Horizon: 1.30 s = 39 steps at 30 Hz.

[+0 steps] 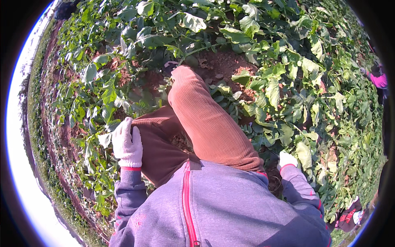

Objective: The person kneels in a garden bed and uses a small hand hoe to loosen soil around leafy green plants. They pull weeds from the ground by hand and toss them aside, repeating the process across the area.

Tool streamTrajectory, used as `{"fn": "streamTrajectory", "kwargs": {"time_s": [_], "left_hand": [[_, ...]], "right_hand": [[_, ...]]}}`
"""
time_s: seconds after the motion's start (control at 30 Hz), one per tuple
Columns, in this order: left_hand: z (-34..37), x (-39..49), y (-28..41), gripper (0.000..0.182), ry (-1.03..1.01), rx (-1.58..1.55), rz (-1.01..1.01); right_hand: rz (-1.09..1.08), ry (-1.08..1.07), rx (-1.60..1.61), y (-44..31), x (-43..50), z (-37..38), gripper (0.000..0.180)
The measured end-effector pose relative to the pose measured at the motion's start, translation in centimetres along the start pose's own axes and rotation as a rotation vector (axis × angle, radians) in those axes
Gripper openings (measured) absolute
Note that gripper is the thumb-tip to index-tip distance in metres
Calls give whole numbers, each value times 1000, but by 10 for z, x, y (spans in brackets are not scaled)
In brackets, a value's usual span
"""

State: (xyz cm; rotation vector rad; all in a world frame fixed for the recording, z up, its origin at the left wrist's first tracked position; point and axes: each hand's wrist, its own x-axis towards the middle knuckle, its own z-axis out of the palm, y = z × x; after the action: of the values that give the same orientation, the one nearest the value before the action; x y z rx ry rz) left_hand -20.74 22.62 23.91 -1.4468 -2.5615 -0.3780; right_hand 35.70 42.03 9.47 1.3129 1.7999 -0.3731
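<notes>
My left hand [127,143], in a white knit glove, rests against the side of my bent left knee, over the brown corduroy trousers [154,148]. Its thumb stands apart from the fingers, and nothing shows in it. Down at my right side, my right hand [287,160] wears a similar white glove. It is beside broad green and yellowing leaves [304,154]; its fingers are mostly hidden, so what it may hold cannot be told. My other knee points forward, towards bare reddish soil [230,66] among leafy crop plants [271,77].
A dark shoe [170,66] shows beyond my forward knee. At the right rim is a person in a bright pink garment [379,80]. Dark clothing with red marks [348,216] appears low on the right. A dark shape [64,10] sits at the upper left, near a grassy strip [38,102].
</notes>
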Motion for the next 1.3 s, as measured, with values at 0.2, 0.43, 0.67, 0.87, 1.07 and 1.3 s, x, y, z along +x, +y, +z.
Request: {"fn": "streamTrajectory", "kwargs": {"time_s": [0.2, 0.43, 0.67, 0.87, 1.07, 1.3], "left_hand": [[-17, 12, 24, 38, 86, -101, 148], [5, 26, 43, 33, 19, -117, 195], [13, 8, 54, 29, 56, -259, 278], [7, -8, 74, 20, -160, -354, 396], [14, -22, 75, 19, -222, -358, 362], [18, -12, 80, 17, -245, -323, 447]], "right_hand": [[-39, 120, -548, -25, 5, -114, 26], [-202, 831, 605, 47, 39, -218, 84], [-395, 897, 1947, 72, 33, -376, 61], [-62, 675, -959, 33, 34, -377, 22], [138, 188, -1093, 38, 41, -280, 27], [132, 272, -1097, 85, 2, -307, 28]]}}
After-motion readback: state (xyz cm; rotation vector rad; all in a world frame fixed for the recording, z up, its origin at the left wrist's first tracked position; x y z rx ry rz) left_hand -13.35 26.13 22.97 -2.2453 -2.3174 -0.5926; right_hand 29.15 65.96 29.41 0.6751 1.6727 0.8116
